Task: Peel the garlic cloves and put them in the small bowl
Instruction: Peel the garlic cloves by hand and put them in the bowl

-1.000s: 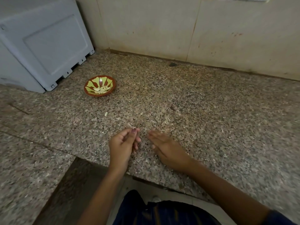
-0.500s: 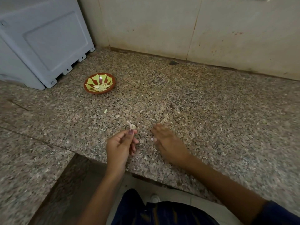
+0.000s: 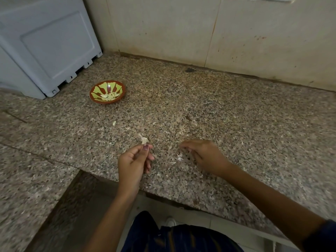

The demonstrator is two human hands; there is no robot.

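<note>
Right hand (image 3: 205,155): motion-blurred, fingertips indistinct. Grey appliance (image 3: 45,44) behind small bowl (image 3: 107,92): cropped by frame edge. Bowl contents: too small to count.

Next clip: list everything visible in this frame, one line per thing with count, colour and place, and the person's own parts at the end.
small round patterned bowl: one, red-brown and yellow-green, back left of counter, pale peeled cloves inside.
garlic clove: one, off-white, pinched at left fingertips.
loose pale clove: one, on counter between bowl and hands.
papery garlic skins: a few, white, by right hand.
speckled granite counter: one, brown-grey.
grey plastic appliance: one, back left.
beige tiled wall: behind counter.
left hand: pinches clove.
right hand: blurred, over the skins.
</note>
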